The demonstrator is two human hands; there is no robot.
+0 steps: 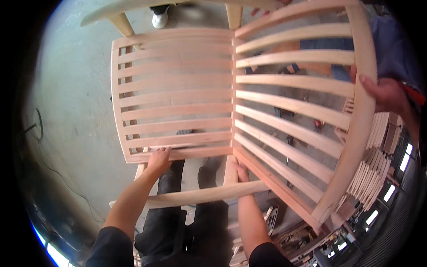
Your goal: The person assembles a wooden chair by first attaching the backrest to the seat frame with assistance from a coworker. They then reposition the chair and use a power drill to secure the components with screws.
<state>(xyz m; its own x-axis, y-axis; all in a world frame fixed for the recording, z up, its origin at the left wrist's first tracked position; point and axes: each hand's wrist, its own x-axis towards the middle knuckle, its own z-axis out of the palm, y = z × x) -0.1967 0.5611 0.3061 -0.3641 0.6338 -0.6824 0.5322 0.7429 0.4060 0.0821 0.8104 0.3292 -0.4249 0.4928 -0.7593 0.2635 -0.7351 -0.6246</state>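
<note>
A light wooden chair with a slatted seat and slatted backrest stands in front of me, its backrest to the right. My left hand has its fingers curled over the near side rail of the seat. Close to the corner where seat and backrest meet, my right hand is closed around an upright wooden post; its fingers are partly hidden. The near armrest crosses below both hands, over my forearms' inner sides and my legs. The far armrest runs along the top.
A co-worker's hand grips the backrest's top rail at the right. Another person's fingers show by the far armrest, and a white shoe stands beyond it. Stacked wooden slatted parts lie at the right. A thin cable trails over the left floor.
</note>
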